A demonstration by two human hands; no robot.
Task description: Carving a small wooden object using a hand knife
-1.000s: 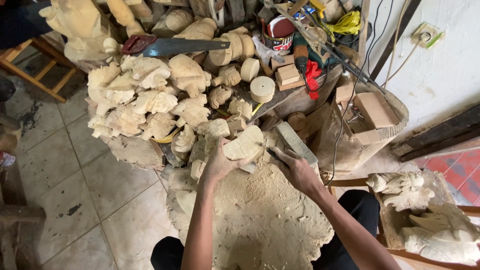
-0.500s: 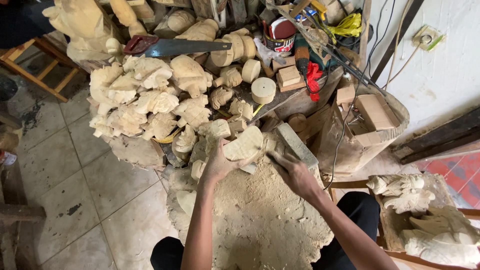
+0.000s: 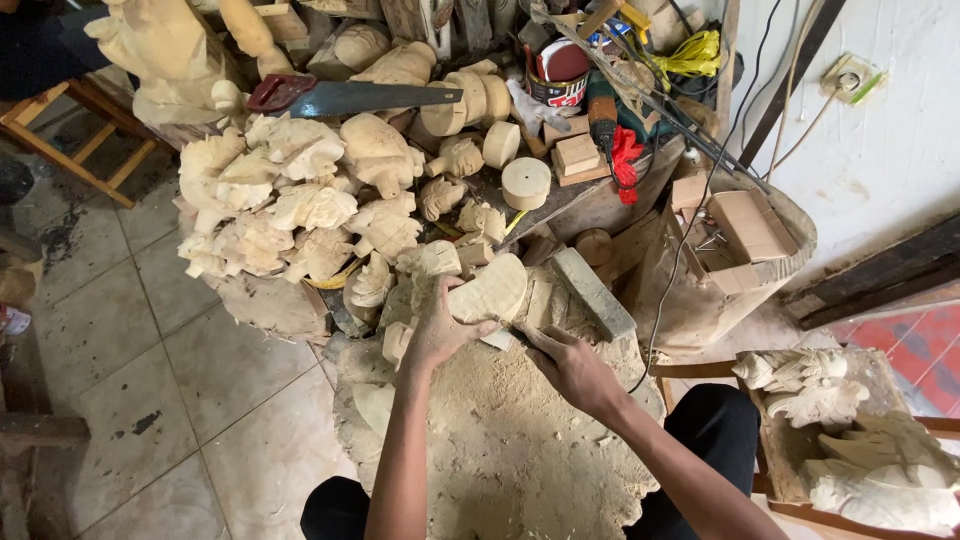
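My left hand (image 3: 437, 332) grips a pale, rounded wooden carving blank (image 3: 489, 289) and holds it down on a big sawdust-covered stump (image 3: 510, 450). My right hand (image 3: 572, 368) is closed around a thin tool whose tip meets the lower edge of the blank; the tool itself is mostly hidden by my fingers. A grey rectangular block (image 3: 593, 292) lies just right of the blank, on the stump's far edge.
A heap of rough pale carvings (image 3: 290, 200) fills the left-centre, with a red-handled handsaw (image 3: 345, 97) on top. Round wood discs (image 3: 526, 182), a tin and cables lie behind. A wooden box (image 3: 745, 228) and finished carvings (image 3: 850, 440) stand right. Tiled floor (image 3: 170, 400) lies left.
My right hand has slid a little left and lower along the blank's edge. The left hand keeps the same grip on the blank.
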